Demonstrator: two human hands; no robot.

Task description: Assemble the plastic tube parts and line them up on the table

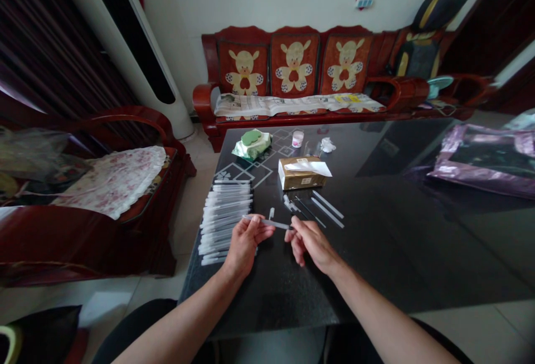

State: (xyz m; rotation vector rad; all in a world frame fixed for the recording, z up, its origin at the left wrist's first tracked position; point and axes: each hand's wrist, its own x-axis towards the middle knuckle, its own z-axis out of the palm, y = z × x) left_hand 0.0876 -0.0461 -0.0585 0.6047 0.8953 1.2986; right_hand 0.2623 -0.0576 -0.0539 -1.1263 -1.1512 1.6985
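Note:
My left hand (244, 241) and my right hand (311, 241) are both closed on one thin translucent pen (270, 222), each pinching an end, just above a dark glossy table (376, 230). To the left of my left hand lies a long row of several similar white pens (223, 216). Loose pen parts (311, 205), clear tubes, a dark refill and small caps, lie just beyond my right hand.
A brown cardboard box (301, 173) with white paper sits behind the parts. Farther back are a green wipes pack (253, 142), a small pink-white cup (297, 138) and crumpled paper (328, 144). A purple tray (485, 158) lies far right. Red wooden sofa (292, 74) behind, armchair (104, 185) left.

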